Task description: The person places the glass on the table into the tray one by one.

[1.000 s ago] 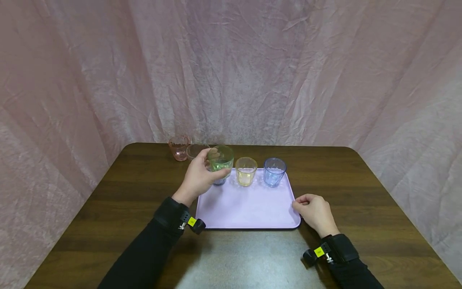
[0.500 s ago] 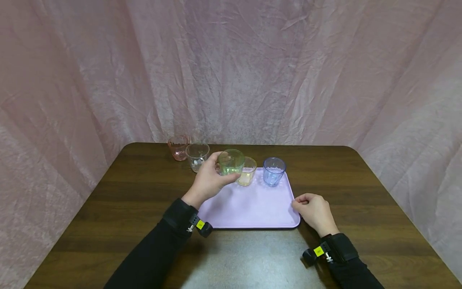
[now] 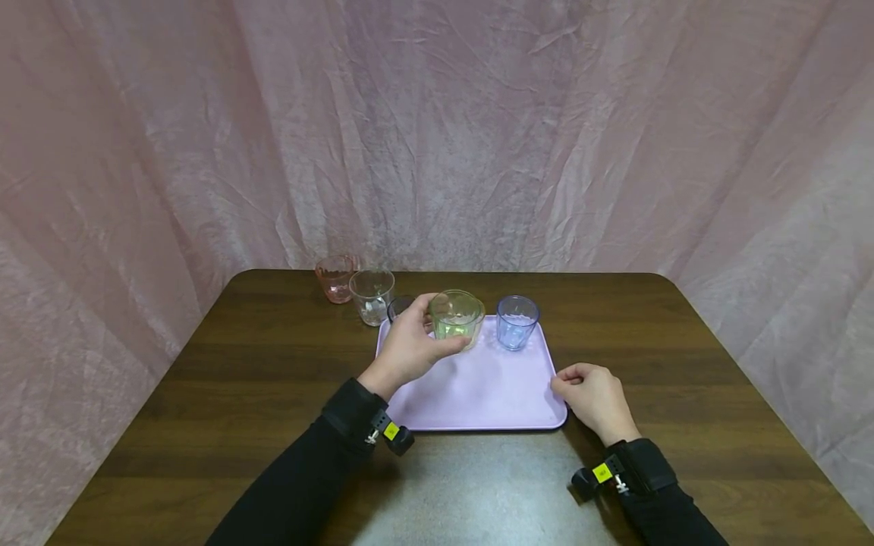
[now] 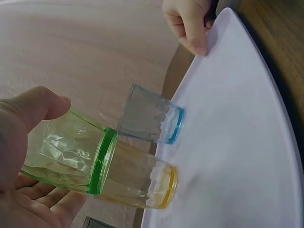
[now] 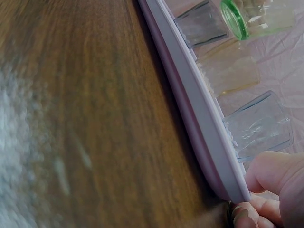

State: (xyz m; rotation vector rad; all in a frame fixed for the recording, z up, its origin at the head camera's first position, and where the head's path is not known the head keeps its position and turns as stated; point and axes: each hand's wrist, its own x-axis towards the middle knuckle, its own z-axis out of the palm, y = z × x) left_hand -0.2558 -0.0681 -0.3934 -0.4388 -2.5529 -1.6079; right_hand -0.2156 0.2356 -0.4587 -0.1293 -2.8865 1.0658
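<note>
Above the yellow glass (image 3: pixel 470 334), upright green glass (image 3: pixel 455 312) in left hand (image 3: pixel 408 347).

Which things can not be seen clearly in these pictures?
- Small dark glass, head view: mostly hidden behind the left hand.
- Yellow glass: the green ribbed glass covers it in head view.
- Right hand, right wrist view: cut off by the edge.

The tray (image 3: pixel 478 394) lies centrally on the worktop (image 3: pixel 205 394). Three tumblers stand along its far edge; a fourth tumbler (image 3: pixel 456 315) is held above the middle tumbler (image 4: pixel 142 187). Two tumblers stand off-tray, far left.
</note>
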